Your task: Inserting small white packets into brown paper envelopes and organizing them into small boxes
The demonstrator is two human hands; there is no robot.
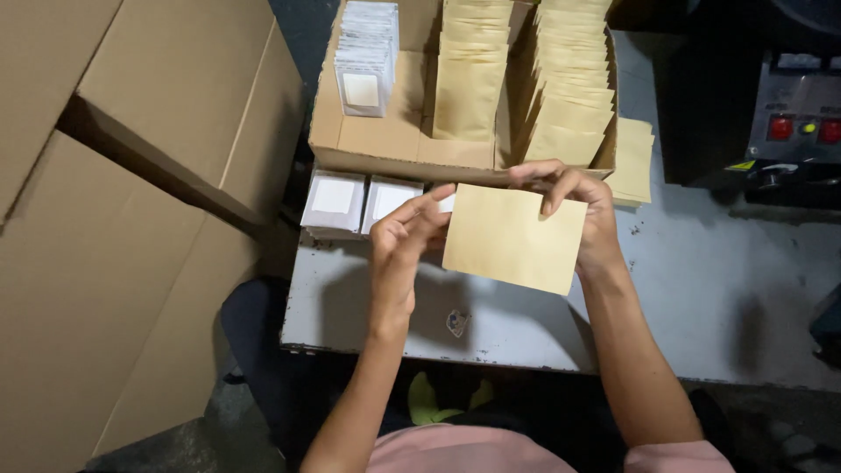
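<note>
My right hand [574, 206] grips a tan paper envelope [512, 238] by its upper right edge, holding it flat above the grey table [701, 298]. My left hand [401, 241] pinches a small white packet [447, 203] at the envelope's left edge; most of that packet is hidden by fingers and the envelope. Just beyond, an open cardboard tray [394, 140] holds rows of tan envelopes [473, 70] and a stack of white packets [363, 57].
Two piles of white packets [357, 200] sit on the table in front of the tray. Loose tan envelopes [632, 162] lie to the tray's right. A dark machine with red buttons [793, 127] stands at far right. Large cardboard boxes [131, 175] fill the left.
</note>
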